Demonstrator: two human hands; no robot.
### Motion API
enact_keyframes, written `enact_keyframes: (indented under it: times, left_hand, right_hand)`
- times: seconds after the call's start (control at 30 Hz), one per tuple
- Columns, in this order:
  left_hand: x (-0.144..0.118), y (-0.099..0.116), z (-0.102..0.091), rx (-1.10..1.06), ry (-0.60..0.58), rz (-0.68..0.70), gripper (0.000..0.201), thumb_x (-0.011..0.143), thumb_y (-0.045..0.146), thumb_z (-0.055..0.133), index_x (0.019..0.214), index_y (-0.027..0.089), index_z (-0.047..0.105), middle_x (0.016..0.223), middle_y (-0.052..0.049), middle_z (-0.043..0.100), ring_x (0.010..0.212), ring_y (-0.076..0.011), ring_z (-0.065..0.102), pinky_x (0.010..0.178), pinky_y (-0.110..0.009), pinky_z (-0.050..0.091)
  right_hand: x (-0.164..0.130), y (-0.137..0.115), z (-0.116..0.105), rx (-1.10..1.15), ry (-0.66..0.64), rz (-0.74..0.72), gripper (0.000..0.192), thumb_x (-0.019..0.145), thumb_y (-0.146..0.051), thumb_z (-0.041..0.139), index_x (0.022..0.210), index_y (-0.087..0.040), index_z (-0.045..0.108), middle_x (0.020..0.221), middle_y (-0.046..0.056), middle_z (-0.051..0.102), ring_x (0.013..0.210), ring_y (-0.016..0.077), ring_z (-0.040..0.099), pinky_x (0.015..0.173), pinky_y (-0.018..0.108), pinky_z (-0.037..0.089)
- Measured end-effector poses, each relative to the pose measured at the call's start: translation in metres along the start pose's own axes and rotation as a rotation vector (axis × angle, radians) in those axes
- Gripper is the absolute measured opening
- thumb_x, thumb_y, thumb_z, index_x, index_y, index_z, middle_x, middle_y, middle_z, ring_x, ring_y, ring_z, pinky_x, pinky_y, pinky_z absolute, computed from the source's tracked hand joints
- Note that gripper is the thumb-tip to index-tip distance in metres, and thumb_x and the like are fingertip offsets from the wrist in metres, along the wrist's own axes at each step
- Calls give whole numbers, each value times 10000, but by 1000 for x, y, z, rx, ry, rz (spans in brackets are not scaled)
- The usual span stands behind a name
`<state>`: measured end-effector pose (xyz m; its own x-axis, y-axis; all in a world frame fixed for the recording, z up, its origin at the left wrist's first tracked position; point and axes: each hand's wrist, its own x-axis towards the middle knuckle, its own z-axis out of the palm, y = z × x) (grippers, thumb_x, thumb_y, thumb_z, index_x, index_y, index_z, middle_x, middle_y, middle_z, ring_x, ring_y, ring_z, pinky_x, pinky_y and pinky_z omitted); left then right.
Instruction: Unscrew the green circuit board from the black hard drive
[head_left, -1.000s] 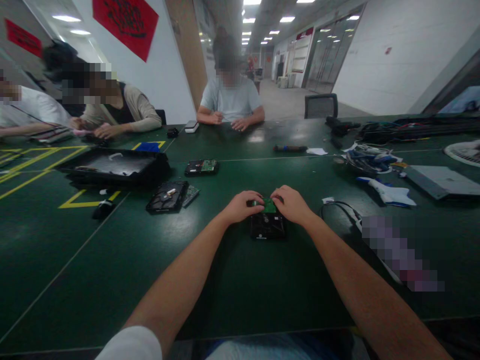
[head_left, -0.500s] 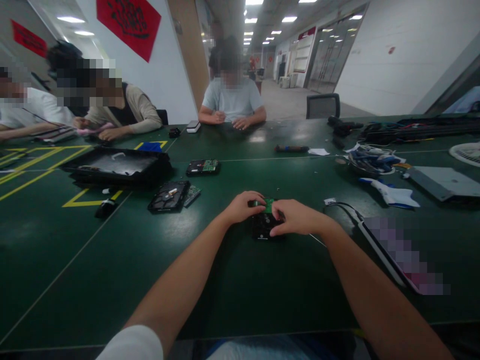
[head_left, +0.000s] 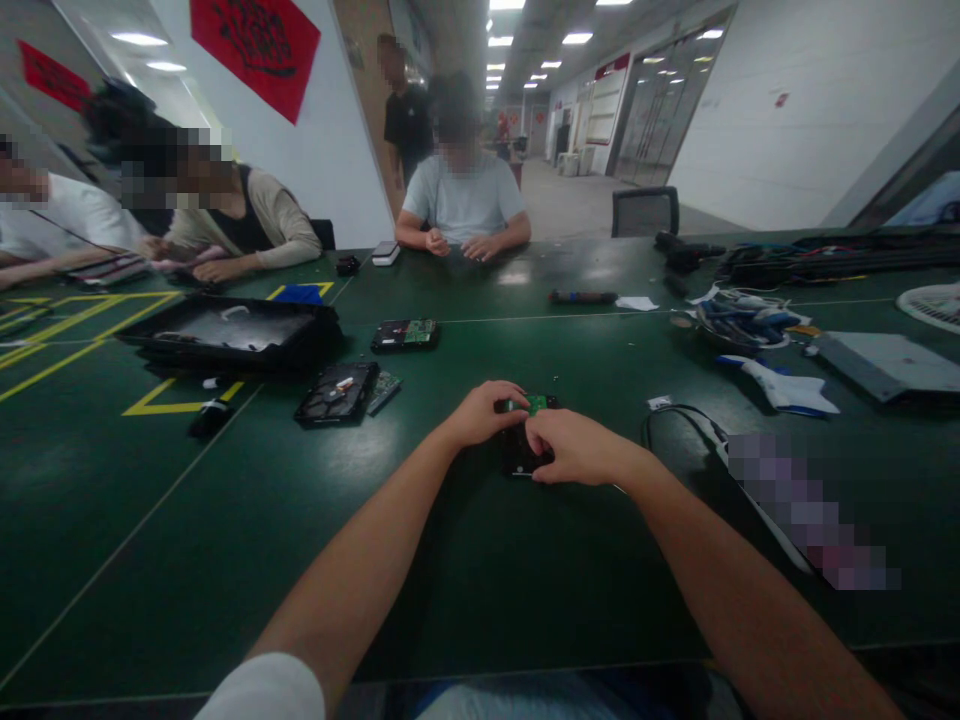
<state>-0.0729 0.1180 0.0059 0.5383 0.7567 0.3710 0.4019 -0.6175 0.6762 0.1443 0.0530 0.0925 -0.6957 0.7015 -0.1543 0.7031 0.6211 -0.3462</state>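
A black hard drive [head_left: 517, 452] with a green circuit board [head_left: 537, 403] on top lies on the dark green table [head_left: 480, 560] in front of me. My left hand [head_left: 484, 412] grips the drive's far left corner. My right hand [head_left: 574, 447] lies across the drive's top and covers most of it, fingers curled onto the casing. Whether a small part sits under the right fingers is hidden.
Two more opened drives [head_left: 339, 391] [head_left: 406, 333] and a black tray [head_left: 229, 333] lie to the left. A cable [head_left: 679, 415], a blurred flat object [head_left: 806, 510], a bowl of wires [head_left: 739, 320] and a grey board [head_left: 885, 362] are at right. Several people sit across the table.
My right hand slid from the drive's far right corner leftward and nearer, over the top of the drive. My left hand stayed put. A person in black appeared standing at the back.
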Motion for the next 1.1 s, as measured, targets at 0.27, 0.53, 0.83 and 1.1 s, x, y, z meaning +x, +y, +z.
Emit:
enact_keyframes:
  times: [0.27, 0.53, 0.83, 1.1]
  left_hand:
    - [-2, -10, -8, -14, 27, -8, 162, 863, 270, 767, 1020, 236, 784, 1179, -68, 750, 1188, -247, 663, 1117, -453, 452]
    - [-4, -11, -8, -52, 38, -62, 192, 855, 281, 767, 1042, 238, 774, 1229, -64, 730, 1197, -243, 654, 1122, -451, 450]
    - [-4, -6, -7, -30, 42, -78, 184, 850, 281, 763, 1028, 233, 770, 1226, -66, 726, 1191, -246, 657, 1131, -466, 445]
    - [-3, -10, -3, -1, 55, -61, 176, 847, 233, 747, 1023, 235, 756, 1199, -53, 736, 1177, -241, 659, 1125, -475, 444]
  right_hand:
    - [9, -2, 13, 34, 87, -22, 218, 781, -264, 792, 821, -205, 586, 909, 29, 629, 796, 177, 552, 674, 290, 359]
    - [6, 19, 1, 233, 680, 56, 155, 873, -192, 569, 1021, -212, 530, 1040, 68, 560, 856, 192, 565, 801, 347, 468]
    - [11, 49, 4, 76, 1055, 100, 441, 916, -190, 493, 1354, -225, 450, 1256, 152, 547, 1194, 302, 557, 1082, 526, 477]
    - [17, 56, 18, 65, 1021, 142, 402, 981, -296, 501, 1365, -203, 430, 1348, 177, 577, 1264, 314, 584, 1075, 507, 504]
